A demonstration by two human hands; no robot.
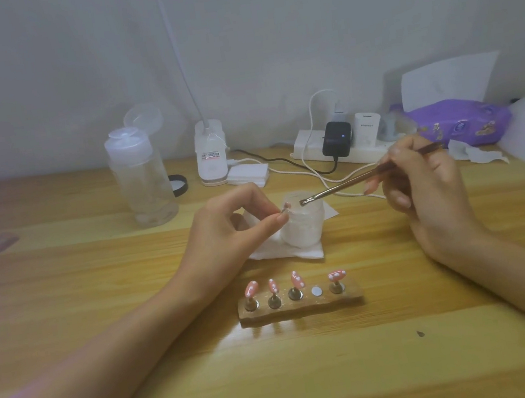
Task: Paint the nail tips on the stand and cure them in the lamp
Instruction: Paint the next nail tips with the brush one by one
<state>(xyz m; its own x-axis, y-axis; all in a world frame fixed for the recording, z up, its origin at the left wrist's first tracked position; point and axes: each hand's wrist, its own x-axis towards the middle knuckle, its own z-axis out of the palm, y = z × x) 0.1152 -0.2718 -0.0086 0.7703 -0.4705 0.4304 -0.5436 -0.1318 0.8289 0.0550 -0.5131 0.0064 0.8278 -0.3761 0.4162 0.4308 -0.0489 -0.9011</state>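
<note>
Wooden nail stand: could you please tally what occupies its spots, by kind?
Pink white-dotted nail tips on metal holders: 4
Bare round silver magnet spot: 1
Total: 5 spots on the brown wooden stand

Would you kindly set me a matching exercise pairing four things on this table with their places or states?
Things:
1. brush
2. stand
3. clear bottle
4. white jar

States:
a. lid flipped open
b. held in the right hand
c. standing on a tissue
d. carrying four pink nail tips, one slot bare

Pairs: 1-b; 2-d; 3-a; 4-c
</note>
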